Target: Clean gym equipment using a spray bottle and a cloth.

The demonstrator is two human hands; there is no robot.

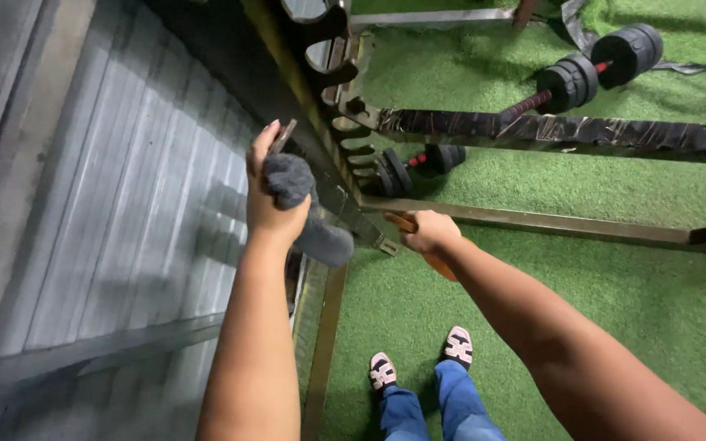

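I look down on green artificial turf (582,302), with a metal frame (533,219) of brassy bars crossing it; I use that frame as my landmark. Left of the frame runs a grey corrugated sheet wall (124,212), sloping away below me.

My left hand (271,192) is raised against the frame's upright rail, fingers curled tight around a grey fluffy cloth (308,214) whose loose end hangs down just beside the rail. A thin dark strip pokes up above the fingertips; I cannot tell what it is. My right hand (431,233) sits on the frame's horizontal bar, closed around an orange-brown handle (439,263) that shows on both sides of the fist; what the handle belongs to is hidden by the hand and forearm.

Beyond the frame, a dumbbell (594,69) with black plates lies on the turf, and a second, smaller dumbbell (422,163) lies partly hidden behind the rail's scalloped cut-outs (353,131). A dark marbled bar (565,131) crosses above the horizontal bar.

On the near side of the frame the turf is open, holding only my feet in pink patterned sandals (422,359). The frame's right end and the far corner run out of view.
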